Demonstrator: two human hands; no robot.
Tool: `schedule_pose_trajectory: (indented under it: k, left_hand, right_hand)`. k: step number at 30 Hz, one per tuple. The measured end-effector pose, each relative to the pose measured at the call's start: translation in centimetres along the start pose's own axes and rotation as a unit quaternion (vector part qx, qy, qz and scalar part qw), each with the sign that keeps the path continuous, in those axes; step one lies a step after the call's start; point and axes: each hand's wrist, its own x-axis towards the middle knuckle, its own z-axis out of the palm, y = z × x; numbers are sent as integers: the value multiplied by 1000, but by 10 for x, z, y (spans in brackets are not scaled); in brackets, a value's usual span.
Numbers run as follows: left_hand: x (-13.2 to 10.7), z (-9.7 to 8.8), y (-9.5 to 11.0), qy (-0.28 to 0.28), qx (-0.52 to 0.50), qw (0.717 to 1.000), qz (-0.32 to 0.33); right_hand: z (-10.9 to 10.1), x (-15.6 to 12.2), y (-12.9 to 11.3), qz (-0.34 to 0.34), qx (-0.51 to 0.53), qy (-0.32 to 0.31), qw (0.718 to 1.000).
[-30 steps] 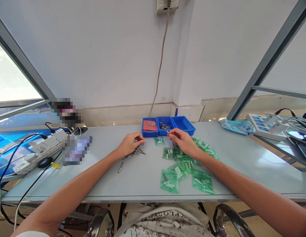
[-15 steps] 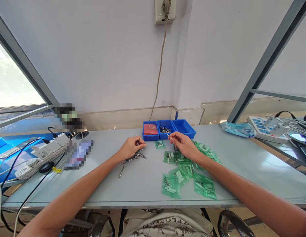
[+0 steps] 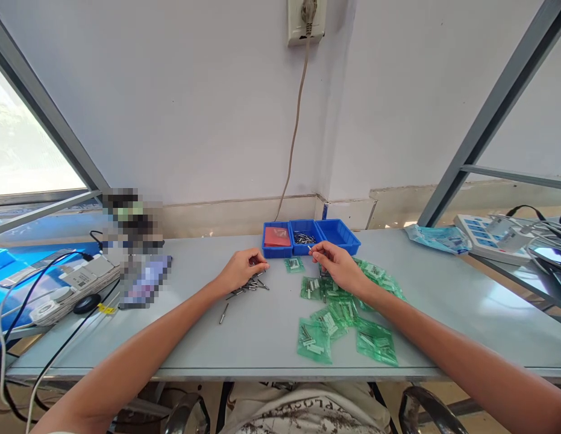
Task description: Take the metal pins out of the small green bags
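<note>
My left hand [image 3: 244,269] is closed just above a heap of small metal pins [image 3: 252,284]; whatever its fingers pinch is hidden. One pin [image 3: 223,313] lies apart, nearer the front edge. Over the green plastic bags, my right hand [image 3: 333,260] pinches a small thin pin [image 3: 311,248] between thumb and fingers. Small parts show through a green bag [image 3: 314,340] near the front, and through a smaller green bag [image 3: 293,264] between the hands. More green bags [image 3: 377,274] lie under and beside the right wrist.
Behind the hands stand blue bins: one with red packets [image 3: 277,235], one with metal pins [image 3: 304,238], one further blue bin [image 3: 338,236]. A power strip [image 3: 88,277] with cables is at left. A light-blue packet [image 3: 438,238] and white socket block [image 3: 483,240] sit at right.
The whole view has shifted slightly. Both hands keep nearly the same place and grip; the pins and bags stay where they were.
</note>
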Motion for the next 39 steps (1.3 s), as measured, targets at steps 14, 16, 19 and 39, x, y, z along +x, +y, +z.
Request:
schedule_pose_trajectory:
  k: [14, 16, 19, 39]
  left_hand:
    - [-1, -2, 2, -7, 56, 998, 39]
    - [-1, -2, 2, -5, 49, 998, 32]
    - [-1, -2, 3, -4, 38, 999, 22]
    - [-3, -3, 3, -23, 35, 999, 21]
  right_hand:
    - [-1, -2, -5, 4, 0, 4, 1000]
    - [-1, -2, -5, 2, -1, 3, 1000]
    - [-1, -2, -6, 1, -1, 2, 1000]
    - [-1, -2, -6, 1, 2, -6, 1000]
